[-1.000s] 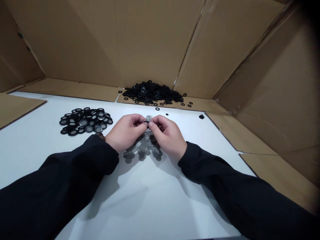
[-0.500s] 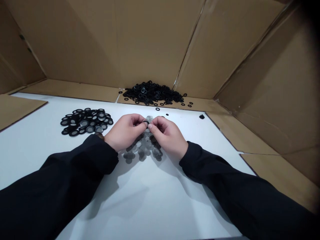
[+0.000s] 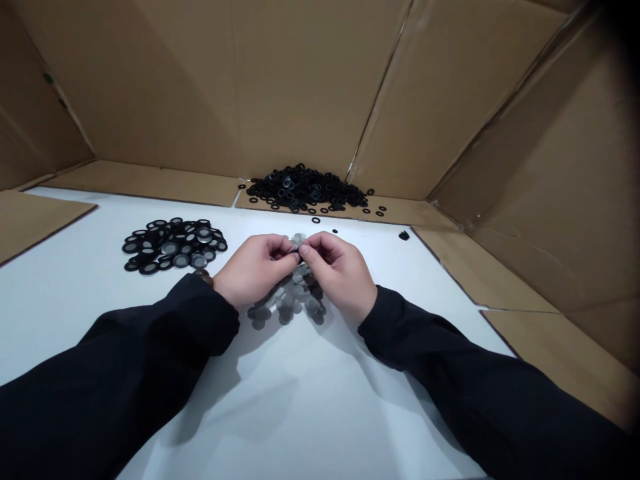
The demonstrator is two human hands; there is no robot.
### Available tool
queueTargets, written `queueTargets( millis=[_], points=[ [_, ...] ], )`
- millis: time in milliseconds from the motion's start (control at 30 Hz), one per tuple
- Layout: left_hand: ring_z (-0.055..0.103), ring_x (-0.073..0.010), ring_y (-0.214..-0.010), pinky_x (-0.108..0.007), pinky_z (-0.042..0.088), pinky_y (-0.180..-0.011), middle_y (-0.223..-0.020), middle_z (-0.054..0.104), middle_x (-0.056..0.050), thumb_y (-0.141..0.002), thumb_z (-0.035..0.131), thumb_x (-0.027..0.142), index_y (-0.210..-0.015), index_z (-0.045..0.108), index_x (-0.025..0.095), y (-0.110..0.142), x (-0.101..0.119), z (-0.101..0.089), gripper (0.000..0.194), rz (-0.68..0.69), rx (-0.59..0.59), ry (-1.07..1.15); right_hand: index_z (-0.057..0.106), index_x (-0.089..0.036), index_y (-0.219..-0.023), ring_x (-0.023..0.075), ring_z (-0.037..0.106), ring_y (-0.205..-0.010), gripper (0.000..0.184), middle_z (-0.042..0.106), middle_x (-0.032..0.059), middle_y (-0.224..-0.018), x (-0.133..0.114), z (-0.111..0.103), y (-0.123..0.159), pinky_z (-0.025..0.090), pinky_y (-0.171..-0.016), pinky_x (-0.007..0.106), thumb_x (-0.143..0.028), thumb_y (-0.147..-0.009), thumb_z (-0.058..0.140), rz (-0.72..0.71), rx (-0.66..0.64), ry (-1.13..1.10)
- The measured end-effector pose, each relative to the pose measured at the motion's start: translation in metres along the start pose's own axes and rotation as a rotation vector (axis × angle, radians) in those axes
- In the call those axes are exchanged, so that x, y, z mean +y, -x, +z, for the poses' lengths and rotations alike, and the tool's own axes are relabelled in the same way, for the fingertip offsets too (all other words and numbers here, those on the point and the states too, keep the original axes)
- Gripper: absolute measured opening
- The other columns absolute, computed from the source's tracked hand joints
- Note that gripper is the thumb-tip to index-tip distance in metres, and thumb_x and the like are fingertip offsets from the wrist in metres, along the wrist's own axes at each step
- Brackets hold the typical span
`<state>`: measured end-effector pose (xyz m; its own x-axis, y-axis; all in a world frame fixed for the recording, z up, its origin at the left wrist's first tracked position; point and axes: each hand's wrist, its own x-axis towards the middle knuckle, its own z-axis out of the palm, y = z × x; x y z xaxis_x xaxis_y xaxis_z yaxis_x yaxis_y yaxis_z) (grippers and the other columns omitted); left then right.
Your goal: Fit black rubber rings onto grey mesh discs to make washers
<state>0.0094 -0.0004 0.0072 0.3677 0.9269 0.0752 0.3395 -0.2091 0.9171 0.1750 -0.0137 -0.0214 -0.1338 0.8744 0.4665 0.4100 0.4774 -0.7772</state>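
Observation:
Over the middle of the white table, my left hand and my right hand meet at the fingertips. Both are closed in a pinch on one small black rubber ring, mostly hidden by the fingers. Whether a disc sits inside that ring, I cannot tell. Beneath the hands spreads a heap of thin grey mesh discs. To the left of my left hand lies a pile of black rings with grey discs in them.
Against the back cardboard wall rests a large heap of black rings, a few loose around it. One ring and a tiny black piece lie nearer. A small black scrap is at the right. Cardboard flaps border the white table.
Both hands have shifted slightly, with the fingertips a little lower and closer together. The black ring now shows less between the fingers. The piles look the same.

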Motion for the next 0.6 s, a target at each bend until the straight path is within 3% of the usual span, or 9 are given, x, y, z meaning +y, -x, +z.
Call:
queueTargets(
  millis=[67,133,233,400,600],
  points=[
    [0.043,-0.0091,-0.051,-0.021,0.033,-0.047,-0.060,0.051,0.003,-0.078,0.059,0.034,-0.073,0.060,0.016,-0.0003,0.0000,-0.0002,0.019,-0.003,0.019,0.017,0.060,-0.019,-0.098,0.0162,0.057,-0.079,0.014,0.062,0.0048,-0.091,-0.0005,-0.0017,0.0002,0.047,-0.074,0.030,-0.024,-0.088,0.051,-0.088,-0.004,0.070],
    [0.044,-0.0094,-0.051,-0.022,0.033,-0.047,-0.060,0.052,0.003,-0.078,0.059,0.033,-0.074,0.060,0.017,-0.0007,0.0002,-0.0003,0.017,-0.007,0.027,0.041,0.056,-0.020,-0.108,0.0177,0.056,-0.084,0.026,0.060,0.0068,-0.100,-0.0010,-0.0030,0.0002,0.048,-0.076,0.032,-0.018,-0.082,0.054,-0.187,-0.016,0.151],
    [0.045,-0.0096,-0.052,-0.021,0.034,-0.048,-0.060,0.053,0.003,-0.078,0.059,0.033,-0.070,0.059,0.017,-0.0007,0.0011,0.0004,0.018,0.001,-0.007,0.047,0.053,-0.020,-0.106,0.0212,0.054,-0.091,0.034,0.056,0.0089,-0.106,-0.0010,-0.0038,-0.0007,0.047,-0.078,0.035,-0.019,-0.074,0.062,-0.292,-0.021,0.257],
    [0.046,-0.0105,-0.054,-0.021,0.035,-0.048,-0.062,0.055,0.001,-0.079,0.059,0.032,-0.073,0.063,0.016,0.0001,0.0002,0.0019,0.018,0.003,-0.043,0.044,0.056,-0.021,-0.093,0.0220,0.055,-0.094,0.017,0.056,0.0083,-0.102,0.0004,-0.0053,-0.0023,0.048,-0.077,0.035,-0.017,-0.078,0.060,-0.314,0.007,0.299],
    [0.053,-0.0134,-0.061,-0.024,0.041,-0.053,-0.070,0.061,-0.003,-0.079,0.058,0.031,-0.080,0.064,0.015,-0.0009,-0.0038,0.0003,0.016,-0.002,-0.047,0.044,0.061,-0.022,-0.105,0.0209,0.056,-0.097,0.026,0.056,0.0090,-0.105,0.0023,-0.0070,-0.0015,0.049,-0.073,0.034,-0.015,-0.081,0.057,-0.368,-0.060,0.241]
  ],
)
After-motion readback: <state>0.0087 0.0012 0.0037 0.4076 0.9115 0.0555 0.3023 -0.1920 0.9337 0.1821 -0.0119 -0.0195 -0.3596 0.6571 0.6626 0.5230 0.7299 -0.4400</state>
